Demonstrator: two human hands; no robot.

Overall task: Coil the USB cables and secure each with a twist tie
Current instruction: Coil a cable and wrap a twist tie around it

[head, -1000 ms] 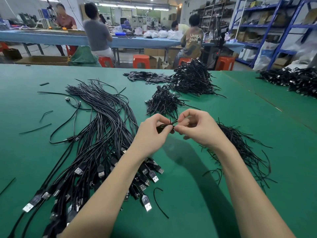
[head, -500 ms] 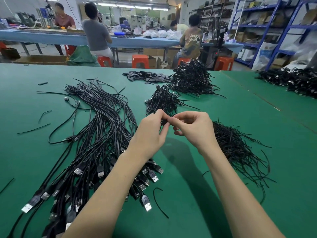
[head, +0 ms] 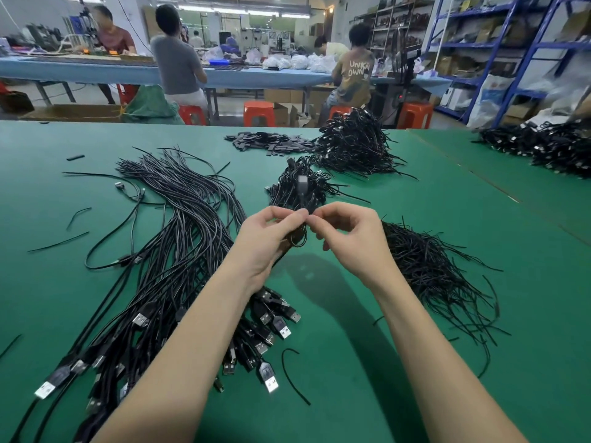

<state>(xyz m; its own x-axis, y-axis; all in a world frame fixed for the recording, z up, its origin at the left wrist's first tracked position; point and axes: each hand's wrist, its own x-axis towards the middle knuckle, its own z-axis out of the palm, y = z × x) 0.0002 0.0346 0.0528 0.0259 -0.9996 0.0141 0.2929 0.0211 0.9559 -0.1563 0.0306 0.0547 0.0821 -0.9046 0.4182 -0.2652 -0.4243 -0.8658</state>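
Your fingers hide most of the coiled cable [head: 299, 233], its plug blurred. Your left hand [head: 267, 239] and right hand [head: 348, 241] pinch it together above the green table [head: 335, 314], beside the twist ties [head: 425, 266].

A green worktop [head: 415, 193] carries everything. From 9 down to 7 o'clock sprawls a long bundle of uncoiled USB cables [head: 166, 251], plugs toward the near edge. At 3 o'clock lies a heap of twist ties [head: 428, 270]. At 12 o'clock sit two piles of coiled cables [head: 351, 148], with loose ties [head: 292, 375] scattered about.
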